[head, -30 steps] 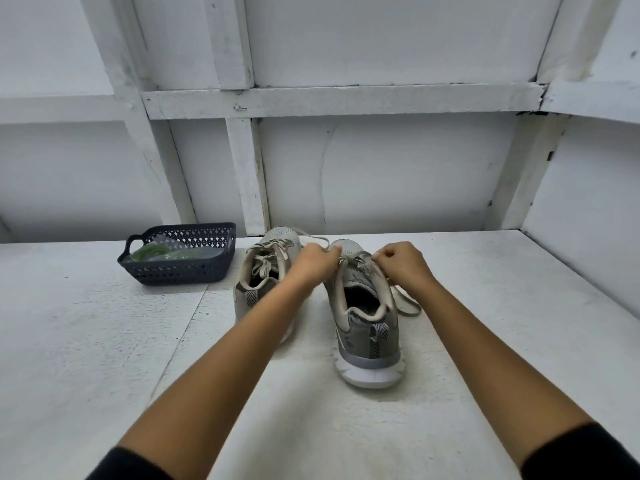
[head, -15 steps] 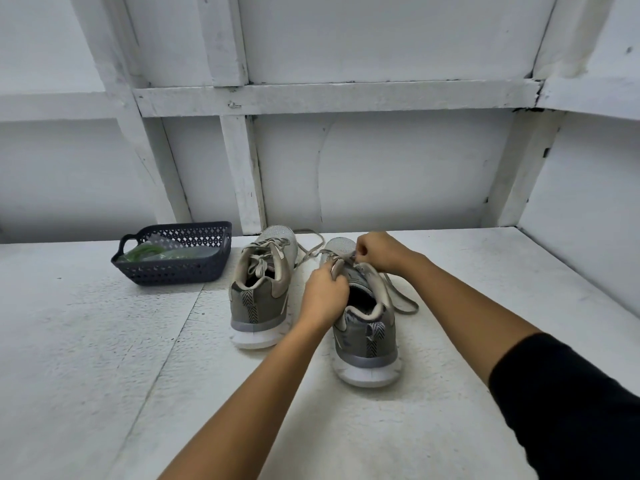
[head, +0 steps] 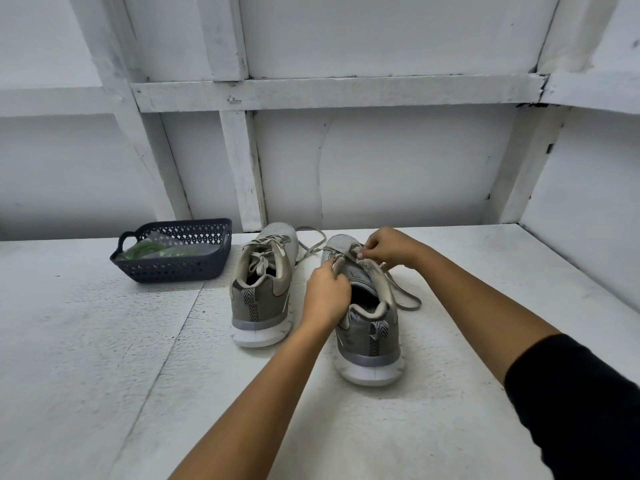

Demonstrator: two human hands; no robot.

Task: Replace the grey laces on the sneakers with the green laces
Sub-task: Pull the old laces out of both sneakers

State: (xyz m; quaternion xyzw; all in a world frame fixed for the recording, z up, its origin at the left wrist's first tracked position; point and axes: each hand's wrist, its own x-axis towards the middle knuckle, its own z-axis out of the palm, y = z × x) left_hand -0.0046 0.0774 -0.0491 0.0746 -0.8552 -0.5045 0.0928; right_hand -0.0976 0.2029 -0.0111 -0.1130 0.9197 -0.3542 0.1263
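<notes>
Pinching the grey lace [head: 341,259] at the upper eyelets, the right hand [head: 391,249] is pressing thumb and fingertip together on the strand. The left hand [head: 325,289] is curling its fingers round the same lace on the opposite side of the throat, prob. also steadying the sneaker [head: 370,337]. That shoe is standing mid-worktop, heel toward the front edge, w/ its loose lace ends trailing off both sides.

Best approach, I'd judge: loosening one crossing at a time from the top down, drawing each end straight out of its eyelet while the other hand is holding the upper steady, not yanking, so the tips aren't snagging.

A second sneaker [head: 263,306] is sitting just beside it toward the left edge, laces not yet out. One trailing end is lying between the two shoes and could be tangling there. Green laces [head: 145,251] are waiting, bagged, in a dark basket [head: 180,271] near the back edge of the worktop [head: 104,375], left of both shoes, well apart from the hands.
</notes>
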